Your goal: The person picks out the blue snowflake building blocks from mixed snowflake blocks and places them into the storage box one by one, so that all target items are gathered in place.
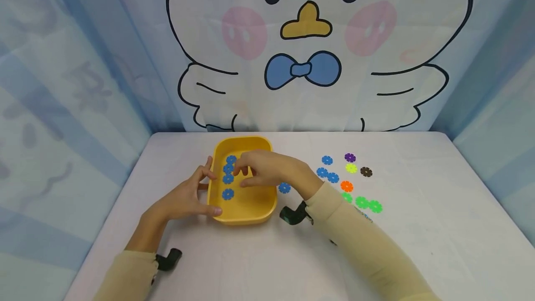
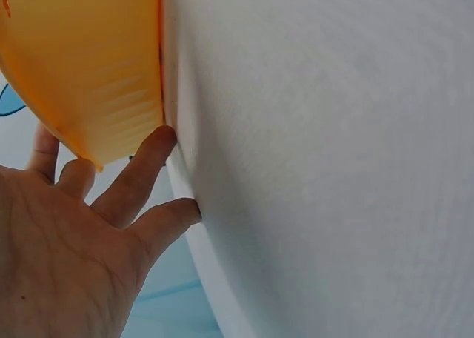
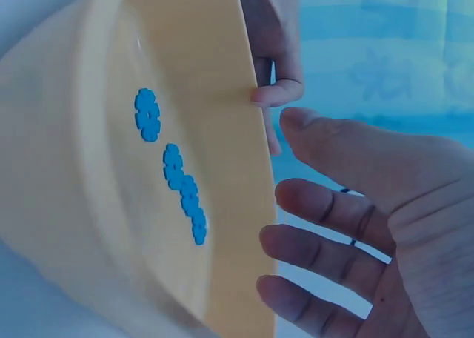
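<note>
A yellow tray (image 1: 261, 210) stands on the table with several blue notched discs (image 1: 227, 178) lying on its floor in a rough line toward the left side. My left hand (image 1: 188, 194) rests against the tray's left side, fingers spread, its thumb at the near left corner. In the left wrist view, the fingers (image 2: 137, 179) are extended beside the tray's outer wall. Over the tray hovers my right hand (image 1: 263, 168), fingers loosely bent. The right wrist view shows nothing between that hand's thumb and fingers (image 3: 318, 242).
Right of the tray lie more loose discs: several blue (image 1: 327, 160), a purple (image 1: 350, 157), a yellow (image 1: 351, 168), a brown (image 1: 366, 172), an orange (image 1: 347, 186) and several green (image 1: 375, 206). A printed curtain (image 1: 309, 106) hangs behind the table.
</note>
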### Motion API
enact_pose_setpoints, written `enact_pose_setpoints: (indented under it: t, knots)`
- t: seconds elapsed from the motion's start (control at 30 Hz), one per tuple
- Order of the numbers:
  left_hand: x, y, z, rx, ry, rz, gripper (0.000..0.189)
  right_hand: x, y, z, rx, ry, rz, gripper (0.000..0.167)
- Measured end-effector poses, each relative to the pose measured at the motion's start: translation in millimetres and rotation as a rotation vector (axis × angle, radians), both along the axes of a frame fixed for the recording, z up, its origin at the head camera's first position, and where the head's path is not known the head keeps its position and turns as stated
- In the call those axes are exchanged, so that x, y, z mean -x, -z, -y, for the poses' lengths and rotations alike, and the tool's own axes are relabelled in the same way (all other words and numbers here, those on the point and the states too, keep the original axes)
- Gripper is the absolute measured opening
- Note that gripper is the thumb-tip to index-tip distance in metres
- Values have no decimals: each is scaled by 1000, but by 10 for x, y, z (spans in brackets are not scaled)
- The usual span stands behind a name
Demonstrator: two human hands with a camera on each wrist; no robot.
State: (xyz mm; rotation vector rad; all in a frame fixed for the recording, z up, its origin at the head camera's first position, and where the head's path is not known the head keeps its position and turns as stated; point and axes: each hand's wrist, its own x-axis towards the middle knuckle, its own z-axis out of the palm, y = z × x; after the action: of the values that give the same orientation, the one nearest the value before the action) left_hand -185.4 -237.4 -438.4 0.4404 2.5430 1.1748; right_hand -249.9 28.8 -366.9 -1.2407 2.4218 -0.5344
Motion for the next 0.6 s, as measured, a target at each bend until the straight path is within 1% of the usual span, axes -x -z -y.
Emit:
enact_pose_setpoints:
  t: [0.1, 0.3, 0.4, 0.6]
  knots:
    - [9, 1, -4, 13, -5, 1, 82, -38, -35, -81, 15, 7, -10, 31]
    - [23, -6, 2, 1, 0, -2, 81, -66, -81, -258, 53, 22, -73, 28]
    - [11, -5, 0, -2, -5, 5, 80, -85, -98, -357, 66, 28, -76, 27]
    - [-8, 15, 15, -7, -4, -7, 79, -123, -53, -547, 124, 34, -80, 23]
